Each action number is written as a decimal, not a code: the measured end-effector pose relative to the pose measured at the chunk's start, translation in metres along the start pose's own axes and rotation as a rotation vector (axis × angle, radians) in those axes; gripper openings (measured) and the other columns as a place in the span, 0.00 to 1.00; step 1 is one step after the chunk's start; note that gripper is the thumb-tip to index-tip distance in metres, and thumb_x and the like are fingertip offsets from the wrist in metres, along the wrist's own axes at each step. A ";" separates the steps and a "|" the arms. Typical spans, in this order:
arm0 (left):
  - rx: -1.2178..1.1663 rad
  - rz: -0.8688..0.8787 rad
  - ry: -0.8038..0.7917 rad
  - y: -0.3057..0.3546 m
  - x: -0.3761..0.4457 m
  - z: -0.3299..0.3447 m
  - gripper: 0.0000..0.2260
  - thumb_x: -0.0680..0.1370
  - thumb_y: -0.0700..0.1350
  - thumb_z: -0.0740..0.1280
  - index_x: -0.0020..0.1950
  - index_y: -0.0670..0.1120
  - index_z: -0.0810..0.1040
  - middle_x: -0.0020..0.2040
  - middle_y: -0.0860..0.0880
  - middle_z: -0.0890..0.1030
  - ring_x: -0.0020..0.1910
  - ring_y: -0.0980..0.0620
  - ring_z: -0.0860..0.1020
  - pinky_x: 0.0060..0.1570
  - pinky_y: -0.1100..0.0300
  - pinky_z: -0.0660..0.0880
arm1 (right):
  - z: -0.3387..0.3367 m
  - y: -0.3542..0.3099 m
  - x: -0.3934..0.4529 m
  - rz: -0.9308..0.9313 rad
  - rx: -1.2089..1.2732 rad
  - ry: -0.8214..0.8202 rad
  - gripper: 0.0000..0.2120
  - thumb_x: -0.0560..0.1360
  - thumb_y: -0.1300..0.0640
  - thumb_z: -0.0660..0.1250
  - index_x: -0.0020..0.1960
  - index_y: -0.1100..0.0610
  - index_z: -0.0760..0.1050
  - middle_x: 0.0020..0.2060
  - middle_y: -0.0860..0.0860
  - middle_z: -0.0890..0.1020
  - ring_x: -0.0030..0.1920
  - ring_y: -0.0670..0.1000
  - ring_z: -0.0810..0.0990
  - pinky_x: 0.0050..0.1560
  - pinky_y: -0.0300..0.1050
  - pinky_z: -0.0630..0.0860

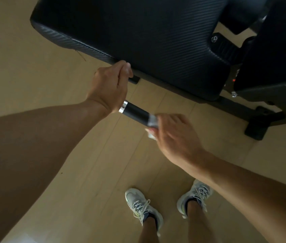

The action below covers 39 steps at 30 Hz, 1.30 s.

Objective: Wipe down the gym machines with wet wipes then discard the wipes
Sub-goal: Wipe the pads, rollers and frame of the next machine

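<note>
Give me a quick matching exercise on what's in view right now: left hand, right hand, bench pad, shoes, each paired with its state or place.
Things:
1. left hand
2. right hand
3. bench pad
4. shoes

States or places:
A. black, ribbed, at the top of the view
B. on the wooden floor, laced, at the bottom
C. wraps the wipe round the black handle
D. grips the handle's near end, next to the silver ring

Pairs: 1-D, 2-C, 3-A, 4-B
</note>
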<state>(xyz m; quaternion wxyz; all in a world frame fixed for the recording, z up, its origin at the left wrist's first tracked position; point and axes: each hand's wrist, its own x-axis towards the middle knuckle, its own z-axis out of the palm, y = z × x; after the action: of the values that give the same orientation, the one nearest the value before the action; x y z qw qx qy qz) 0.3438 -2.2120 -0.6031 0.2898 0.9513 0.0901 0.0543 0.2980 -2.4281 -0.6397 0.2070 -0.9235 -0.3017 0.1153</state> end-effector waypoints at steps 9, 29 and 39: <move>0.081 0.004 -0.043 0.001 0.000 0.000 0.21 0.85 0.53 0.51 0.50 0.45 0.80 0.32 0.50 0.76 0.33 0.51 0.75 0.39 0.52 0.74 | 0.001 0.018 -0.019 0.000 -0.026 -0.022 0.20 0.82 0.41 0.57 0.61 0.55 0.75 0.49 0.50 0.84 0.45 0.48 0.83 0.54 0.46 0.77; -0.247 -0.682 0.158 0.080 -0.107 -0.018 0.14 0.84 0.49 0.55 0.46 0.51 0.79 0.35 0.51 0.74 0.37 0.49 0.74 0.36 0.59 0.72 | -0.023 0.053 -0.082 0.159 -0.369 -0.295 0.15 0.85 0.48 0.54 0.66 0.55 0.71 0.54 0.50 0.83 0.51 0.49 0.82 0.61 0.49 0.75; -0.993 -1.097 -0.218 0.200 -0.197 -0.080 0.10 0.78 0.50 0.71 0.52 0.44 0.82 0.67 0.40 0.74 0.68 0.35 0.71 0.62 0.32 0.68 | -0.152 -0.063 -0.132 0.440 0.820 -0.137 0.03 0.79 0.51 0.70 0.52 0.43 0.80 0.42 0.46 0.84 0.42 0.40 0.84 0.43 0.35 0.79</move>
<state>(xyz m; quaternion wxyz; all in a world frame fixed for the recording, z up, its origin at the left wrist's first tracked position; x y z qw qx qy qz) 0.1665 -2.3721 -0.4351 0.6781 0.5271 0.4872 -0.1581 0.2127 -2.5097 -0.4649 0.5052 -0.7977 -0.0412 0.3267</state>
